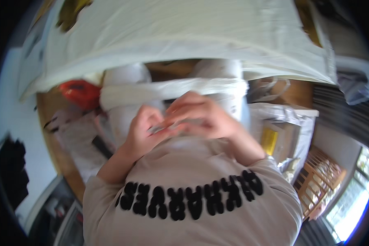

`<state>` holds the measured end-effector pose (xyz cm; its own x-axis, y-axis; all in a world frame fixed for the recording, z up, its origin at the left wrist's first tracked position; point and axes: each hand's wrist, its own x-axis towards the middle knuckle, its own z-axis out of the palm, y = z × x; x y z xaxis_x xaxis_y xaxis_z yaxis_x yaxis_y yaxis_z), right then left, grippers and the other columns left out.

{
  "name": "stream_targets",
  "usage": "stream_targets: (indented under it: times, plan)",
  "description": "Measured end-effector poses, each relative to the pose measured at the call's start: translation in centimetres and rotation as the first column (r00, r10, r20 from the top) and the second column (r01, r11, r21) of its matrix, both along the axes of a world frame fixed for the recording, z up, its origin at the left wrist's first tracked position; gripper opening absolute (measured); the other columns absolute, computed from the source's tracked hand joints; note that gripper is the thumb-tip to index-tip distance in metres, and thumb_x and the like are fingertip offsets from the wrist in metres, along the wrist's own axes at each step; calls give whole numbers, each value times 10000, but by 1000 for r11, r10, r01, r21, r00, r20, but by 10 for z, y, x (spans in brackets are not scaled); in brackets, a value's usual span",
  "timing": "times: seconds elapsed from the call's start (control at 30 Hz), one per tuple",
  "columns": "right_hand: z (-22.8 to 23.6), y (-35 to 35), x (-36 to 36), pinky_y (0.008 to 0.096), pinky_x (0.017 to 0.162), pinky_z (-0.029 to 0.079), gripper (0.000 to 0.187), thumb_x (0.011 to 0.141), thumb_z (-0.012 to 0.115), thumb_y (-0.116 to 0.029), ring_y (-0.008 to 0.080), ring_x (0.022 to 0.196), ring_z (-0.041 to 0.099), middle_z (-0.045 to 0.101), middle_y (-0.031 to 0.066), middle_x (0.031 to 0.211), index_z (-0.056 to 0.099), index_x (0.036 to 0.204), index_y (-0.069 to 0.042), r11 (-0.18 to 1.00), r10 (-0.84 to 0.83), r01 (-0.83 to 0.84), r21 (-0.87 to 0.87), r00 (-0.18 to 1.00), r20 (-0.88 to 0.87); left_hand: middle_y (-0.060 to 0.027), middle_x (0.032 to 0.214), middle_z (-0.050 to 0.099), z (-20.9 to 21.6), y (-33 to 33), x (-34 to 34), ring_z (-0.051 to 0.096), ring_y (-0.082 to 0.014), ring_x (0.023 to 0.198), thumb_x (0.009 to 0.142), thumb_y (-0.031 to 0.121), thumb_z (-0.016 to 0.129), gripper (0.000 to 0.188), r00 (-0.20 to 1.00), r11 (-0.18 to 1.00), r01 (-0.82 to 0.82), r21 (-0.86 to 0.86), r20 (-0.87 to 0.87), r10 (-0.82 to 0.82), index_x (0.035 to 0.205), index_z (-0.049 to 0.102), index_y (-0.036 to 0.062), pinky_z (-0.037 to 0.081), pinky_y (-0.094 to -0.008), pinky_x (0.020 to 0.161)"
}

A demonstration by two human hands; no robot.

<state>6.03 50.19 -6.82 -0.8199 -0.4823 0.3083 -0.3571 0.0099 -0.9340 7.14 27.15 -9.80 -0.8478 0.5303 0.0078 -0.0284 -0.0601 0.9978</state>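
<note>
My left hand (pixel 142 130) and my right hand (pixel 203 118) meet in front of my stomach, above my lap. The fingers of both are curled in and touch near the middle. Between them shows a small greyish thing (pixel 156 128), too blurred and covered for me to name. My left hand is closed around its near end, and my right fingers bend over from the other side. Just beyond the hands, a long white cloth roll (pixel 168 91) lies across my thighs.
A table under a pale cloth (pixel 184 33) stands ahead, its edge hanging over my knees. At the left are a red plastic bag (pixel 80 93) and a pale cloth with a dark strip (pixel 101 146). To the right are a white-lined box (pixel 289 135) and a wooden slatted crib (pixel 320 174).
</note>
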Motion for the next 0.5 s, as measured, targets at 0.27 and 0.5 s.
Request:
stream_targets:
  times: [0.27, 0.5]
  plan:
    - [3, 18, 6, 352, 772, 487, 150, 772, 762, -107, 239, 875, 610, 676, 41, 910, 735, 919, -89, 994, -85, 91, 57, 991, -101, -120, 909, 643, 8, 9, 2, 665, -169, 803, 799, -16, 739, 456, 992, 1000, 0, 17, 124, -2, 1079, 383, 40, 514, -245, 721]
    - [56, 106, 4, 340, 726, 489, 98, 760, 760, -61, 210, 802, 617, 678, 49, 842, 740, 855, -78, 860, -384, 454, 233, 876, -292, -124, 1080, 549, 10, 14, -8, 628, -158, 802, 797, 141, 786, 490, 996, 988, -86, 129, 42, 81, 1123, 430, 55, 511, -274, 758]
